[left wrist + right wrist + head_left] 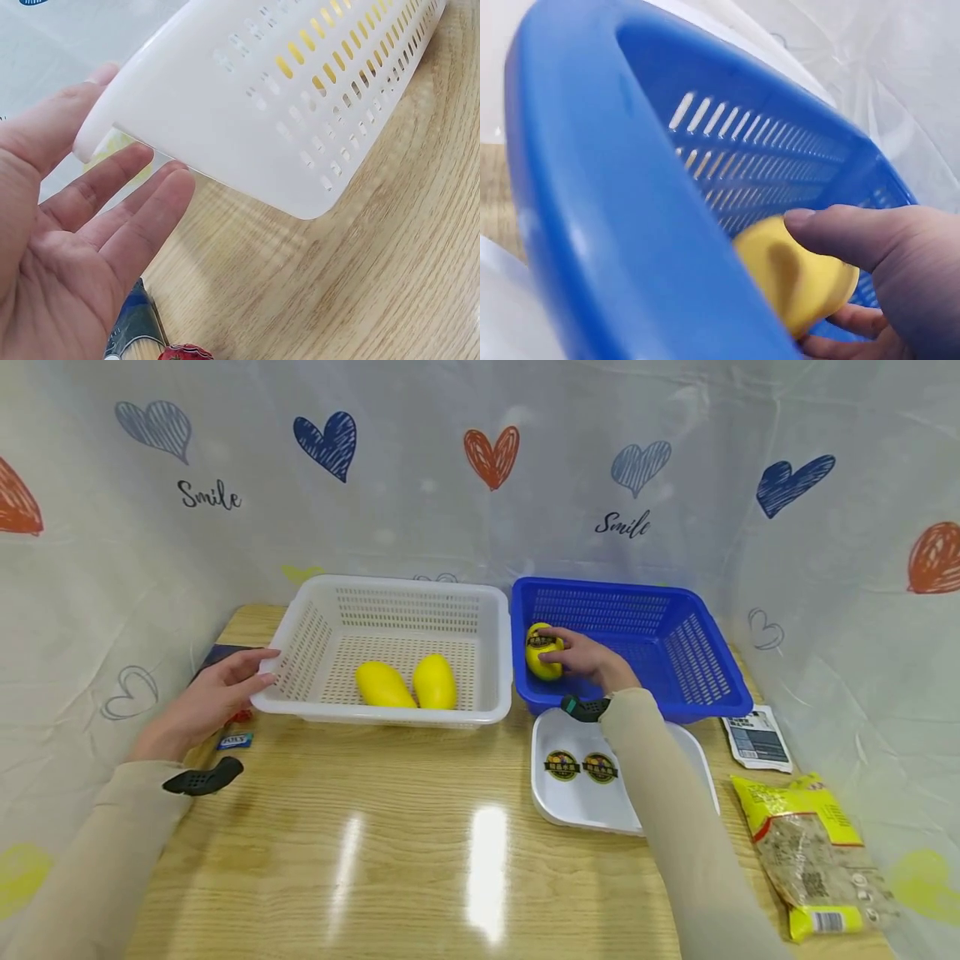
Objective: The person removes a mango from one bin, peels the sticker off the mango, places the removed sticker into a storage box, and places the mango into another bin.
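Observation:
My left hand [206, 700] holds the left rim of the white plastic basket [390, 716], thumb on top and fingers beneath, as the left wrist view shows. Two yellow mangoes, one on the left [384, 685] and one on the right [434, 682], lie inside it. At the left end of the blue basket [693, 652], my right hand [588, 660] grips a third mango [545, 670] between thumb and fingers. A black-and-gold label sits on this mango. In the right wrist view the blue rim hides part of the fruit [784, 274].
A white tray [551, 802] in front of the blue basket bears two round labels [582, 767], partly under my right forearm. On the right lie a white packet [759, 739] and a yellow bag [817, 864]. A small blue packet [235, 741] lies near my left wrist.

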`<move>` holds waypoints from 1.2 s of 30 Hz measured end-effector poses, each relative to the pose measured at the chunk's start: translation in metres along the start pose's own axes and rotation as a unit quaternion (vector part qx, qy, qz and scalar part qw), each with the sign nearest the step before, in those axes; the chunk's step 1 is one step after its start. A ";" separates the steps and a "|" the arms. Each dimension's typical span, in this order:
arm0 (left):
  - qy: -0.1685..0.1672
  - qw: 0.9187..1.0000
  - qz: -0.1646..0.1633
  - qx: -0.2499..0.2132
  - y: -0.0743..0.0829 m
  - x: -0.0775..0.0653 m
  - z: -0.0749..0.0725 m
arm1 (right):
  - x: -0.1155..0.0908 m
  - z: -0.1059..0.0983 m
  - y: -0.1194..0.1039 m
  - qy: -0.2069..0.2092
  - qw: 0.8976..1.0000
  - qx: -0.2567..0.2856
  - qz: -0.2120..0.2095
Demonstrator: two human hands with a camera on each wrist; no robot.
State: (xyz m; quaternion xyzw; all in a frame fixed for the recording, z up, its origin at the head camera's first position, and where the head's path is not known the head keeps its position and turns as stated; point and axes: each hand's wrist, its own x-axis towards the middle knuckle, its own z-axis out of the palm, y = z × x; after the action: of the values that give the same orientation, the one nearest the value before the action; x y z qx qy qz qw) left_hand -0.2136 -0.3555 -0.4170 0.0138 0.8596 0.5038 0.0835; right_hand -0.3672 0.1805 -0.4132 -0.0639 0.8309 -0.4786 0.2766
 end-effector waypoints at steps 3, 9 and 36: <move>0.000 1.000 -0.001 0.002 0.000 0.000 0.000 | -0.002 0.002 -0.002 0.027 0.999 -0.025 -0.002; -0.005 1.000 0.001 -0.007 0.002 -0.001 0.000 | -0.009 0.001 -0.006 0.104 0.991 -0.085 -0.011; -0.008 1.000 -0.012 0.014 -0.001 0.001 -0.002 | -0.207 0.137 0.005 -0.072 0.966 -0.013 -0.246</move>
State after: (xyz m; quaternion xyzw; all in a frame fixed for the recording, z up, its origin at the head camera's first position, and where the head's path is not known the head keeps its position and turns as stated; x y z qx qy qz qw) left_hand -0.2146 -0.3572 -0.4171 0.0087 0.8658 0.4909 0.0968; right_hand -0.1217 0.1558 -0.3887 -0.3043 0.7736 -0.5151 0.2088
